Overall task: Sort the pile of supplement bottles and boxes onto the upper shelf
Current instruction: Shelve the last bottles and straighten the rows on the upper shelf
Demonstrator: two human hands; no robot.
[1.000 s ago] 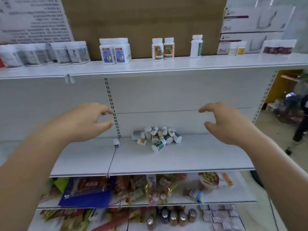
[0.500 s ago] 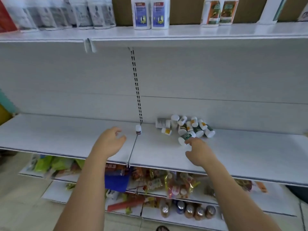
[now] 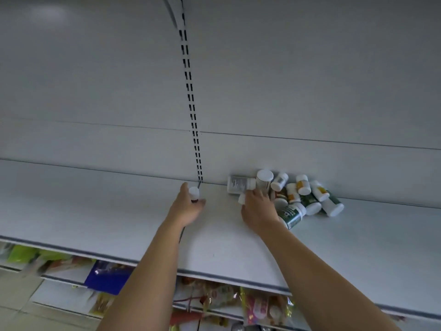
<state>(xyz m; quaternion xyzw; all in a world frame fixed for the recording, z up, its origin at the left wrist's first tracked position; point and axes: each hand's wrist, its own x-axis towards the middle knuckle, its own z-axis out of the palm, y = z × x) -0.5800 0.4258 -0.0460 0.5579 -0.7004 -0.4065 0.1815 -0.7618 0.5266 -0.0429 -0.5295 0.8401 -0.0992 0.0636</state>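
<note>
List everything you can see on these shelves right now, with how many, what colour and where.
small bottle: one, white cap, standing alone near the slotted upright, inside the left hand's fingers
pile of bottles: about a dozen, white caps, green, orange and white labels, lying against the back panel
shelf: one, pale grey, holds the bottles
slotted upright: one, black slots, on the back panel
packets: many, mixed colours, blurred, on the lower shelves
left hand: around the small bottle
right hand: on the pile's left edge, grip unclear
</note>
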